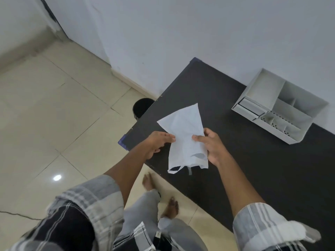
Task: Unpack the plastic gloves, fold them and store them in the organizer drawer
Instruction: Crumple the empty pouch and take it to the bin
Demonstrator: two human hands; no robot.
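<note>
Glove, thin and whitish, hangs in the air above the near left part of the desk, wide cuff pointing away, narrow finger strips dangling at the near end. Both hands have it pinched at mid-length: the left hand closes its grip on the left edge, the right hand on the right edge, thumb over the front. It looks spread flat but not yet doubled over, so the folding step seems to be just starting. Next it probably needs one end brought over the other, perhaps laid on the desk to crease. The organizer stands well apart at the far right by the wall, its small drawer apparently shut, so it must be pulled out before storing.
</note>
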